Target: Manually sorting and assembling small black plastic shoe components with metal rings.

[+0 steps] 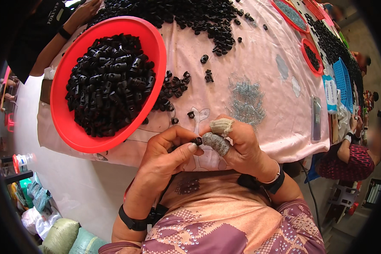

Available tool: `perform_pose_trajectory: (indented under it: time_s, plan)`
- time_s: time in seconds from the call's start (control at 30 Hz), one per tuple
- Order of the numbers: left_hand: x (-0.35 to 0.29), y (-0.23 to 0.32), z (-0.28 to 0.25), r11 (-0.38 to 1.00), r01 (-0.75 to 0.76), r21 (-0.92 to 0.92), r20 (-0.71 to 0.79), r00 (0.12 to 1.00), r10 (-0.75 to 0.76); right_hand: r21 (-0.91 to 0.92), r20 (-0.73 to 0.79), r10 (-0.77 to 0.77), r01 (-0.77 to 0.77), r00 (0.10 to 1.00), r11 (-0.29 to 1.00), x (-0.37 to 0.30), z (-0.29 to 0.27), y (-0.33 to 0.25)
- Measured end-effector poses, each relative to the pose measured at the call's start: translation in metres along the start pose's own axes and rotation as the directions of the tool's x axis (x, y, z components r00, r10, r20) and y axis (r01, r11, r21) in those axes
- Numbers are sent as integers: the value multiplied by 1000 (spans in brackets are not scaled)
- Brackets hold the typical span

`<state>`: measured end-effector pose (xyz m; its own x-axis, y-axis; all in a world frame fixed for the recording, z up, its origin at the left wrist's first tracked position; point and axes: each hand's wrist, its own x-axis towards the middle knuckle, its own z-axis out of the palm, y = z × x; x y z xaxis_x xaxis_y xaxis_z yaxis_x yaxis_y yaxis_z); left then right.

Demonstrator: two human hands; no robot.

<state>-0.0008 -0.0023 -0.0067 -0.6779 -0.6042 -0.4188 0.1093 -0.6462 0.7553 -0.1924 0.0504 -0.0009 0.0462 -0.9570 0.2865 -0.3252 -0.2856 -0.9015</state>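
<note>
My left hand [168, 153] pinches a small black plastic cord lock [197, 141] between thumb and fingers, just above the front edge of the cloth-covered table. Right beside it is my right hand [246, 149], its fingers curled. Two of its digits wear fabric covers, one cream and ribbed [221, 126], one speckled grey [216, 143]. The grey-covered tip comes up to the cord lock; whether anything sits inside that grip is hidden. Beyond my right hand lies a loose pile of small metal springs [246, 100]. A few loose black parts [191, 114] are scattered past my left hand.
A big red basin [158, 80] full of black cord locks stands at the left. More black parts [186, 17] heap at the back. A phone [316, 118], a wipes pack [330, 94] and a blue basket [343, 82] lie right. Other people [353, 161] sit nearby.
</note>
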Motion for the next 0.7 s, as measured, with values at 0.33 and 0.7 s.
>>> perform_pose_trajectory:
  time_s: [0.33,0.7]
  plan:
    - [1,-3,2,987,-17,162,-25,999,21,-90,75,67,-60,995,994,0,-3,-5]
    - [-2,3,0,990,63,125,74,995,-72,-424,-48,-8,-13,999,906,23,10,13]
